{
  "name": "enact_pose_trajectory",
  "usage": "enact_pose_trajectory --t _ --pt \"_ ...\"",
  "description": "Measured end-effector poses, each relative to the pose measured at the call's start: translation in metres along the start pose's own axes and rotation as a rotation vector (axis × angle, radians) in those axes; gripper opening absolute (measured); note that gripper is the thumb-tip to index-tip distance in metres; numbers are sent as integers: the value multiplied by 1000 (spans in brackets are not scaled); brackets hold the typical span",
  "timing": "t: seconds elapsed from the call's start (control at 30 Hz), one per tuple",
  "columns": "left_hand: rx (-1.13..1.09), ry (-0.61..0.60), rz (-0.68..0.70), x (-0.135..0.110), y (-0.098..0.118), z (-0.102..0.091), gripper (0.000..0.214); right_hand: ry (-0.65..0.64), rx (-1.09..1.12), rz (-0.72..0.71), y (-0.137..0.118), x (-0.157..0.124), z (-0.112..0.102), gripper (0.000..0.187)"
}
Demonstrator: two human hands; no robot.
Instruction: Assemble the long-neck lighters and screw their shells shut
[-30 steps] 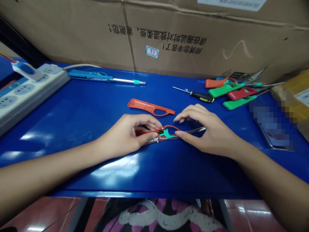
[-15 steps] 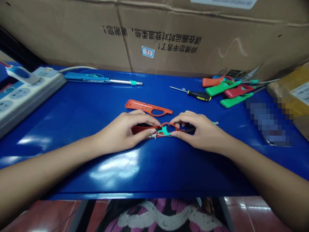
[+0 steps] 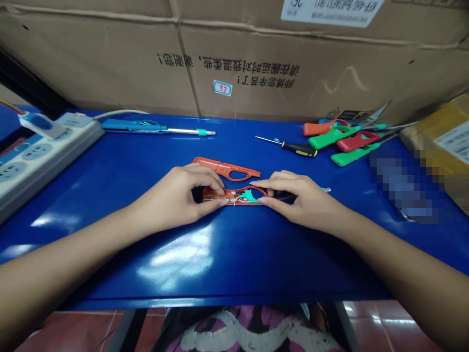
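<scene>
Open orange lighter (image 3: 239,194) is held between both hands, low over the middle of the tabletop (image 3: 234,266). Long axis is laid left-right, roughly parallel to the front edge. Handle end is pointed left, metal nozzle tip (image 3: 326,189) is pointed right, seen past the right knuckles. Open side is turned up; green trigger (image 3: 249,196) and white wire are exposed in the middle.

Handle end is pinched by the left hand (image 3: 179,193): thumb is set on the near edge, fingers are curled over the far edge, gap no wider than the housing. Trigger loop is taken by the right hand (image 3: 311,200): thumb is pressed at the near side beside the trigger, index is placed at the far rim, a small gap left between the tips. Whether the tube is also gripped by the other right fingers can't really be told; that stretch is covered by the hand.

Loose orange cover half (image 3: 220,167) is laid just behind, loop end to the right. Screwdriver (image 3: 300,149) is placed farther back, blade pointed left. Blue lighter (image 3: 134,126) is laid at the back left, nozzle pointed right.
</scene>
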State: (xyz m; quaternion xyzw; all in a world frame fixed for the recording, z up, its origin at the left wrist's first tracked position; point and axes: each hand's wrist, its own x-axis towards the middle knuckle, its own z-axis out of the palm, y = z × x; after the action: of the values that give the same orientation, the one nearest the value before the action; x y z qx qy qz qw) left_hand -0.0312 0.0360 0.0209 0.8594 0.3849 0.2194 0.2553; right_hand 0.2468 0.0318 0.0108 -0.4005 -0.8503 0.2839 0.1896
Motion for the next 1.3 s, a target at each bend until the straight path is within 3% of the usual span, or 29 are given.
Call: enact_pose_trajectory --t 0.1,0.23,0.33,0.6,0.77,0.93,1.07,1.2,1.3 --pt "-135 2 -144 2 0 3 19 1 -40 -1 0 0 0 33" --pt "-184 -34 -199 3 1 1 21 44 -100 -3 -2 -1 -6 37" --pt "-189 -20 -158 3 0 1 21 62 -70 -20 -1 -2 -14 33" --pt "-211 -21 -98 3 -5 5 19 -60 -11 -23 5 -2 -19 20" --pt "-63 38 -6 -1 -2 7 15 -49 28 13 2 -2 -18 19" --pt "101 62 63 -2 3 0 20 -93 -65 0 1 -6 -32 22" --pt "281 -24 27 -2 6 -14 20 -139 -129 -7 5 -9 -39 14" --pt "197 -162 -22 -2 7 -22 21 -144 -165 -72 8 -8 -39 9" --pt "127 -184 0 -1 3 -22 23 -151 -214 -137 8 -8 -39 15"
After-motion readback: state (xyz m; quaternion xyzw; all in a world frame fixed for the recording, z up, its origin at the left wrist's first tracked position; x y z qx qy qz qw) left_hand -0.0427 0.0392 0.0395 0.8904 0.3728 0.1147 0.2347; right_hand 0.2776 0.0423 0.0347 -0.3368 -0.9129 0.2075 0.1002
